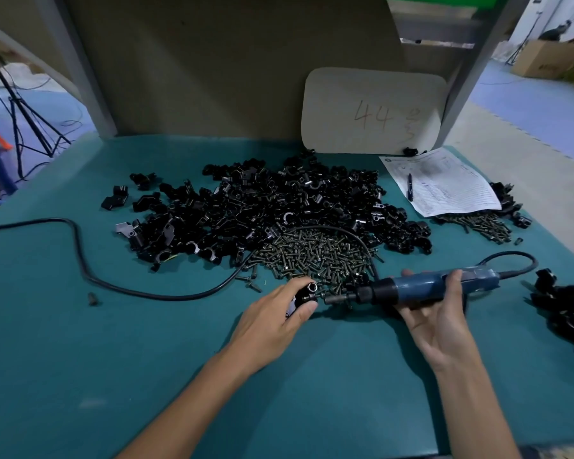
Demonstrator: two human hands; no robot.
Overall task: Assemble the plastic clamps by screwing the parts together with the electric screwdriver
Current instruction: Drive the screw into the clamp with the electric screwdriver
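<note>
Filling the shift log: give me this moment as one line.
left hand: grips plastic clamp | right hand: holds electric screwdriver, bit pointing at clamp | screw pile: just behind hands

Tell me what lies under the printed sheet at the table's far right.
Screws and black clamp parts poke out from beneath the printed sheet along its near and right edges. How far the pile runs under it is covered and cannot be seen.

Looks like a factory assembly bench: teal work mat (146, 359) heaped with loose black plastic clamp parts (246, 207) and screws (315, 256), corded electric screwdriver (421, 288) alongside, printed form (451, 187) with pen (410, 187), card marked 44 (371, 111) against the backboard (212, 77), cardboard box (540, 59) on blue floor (527, 104) beyond.
</note>
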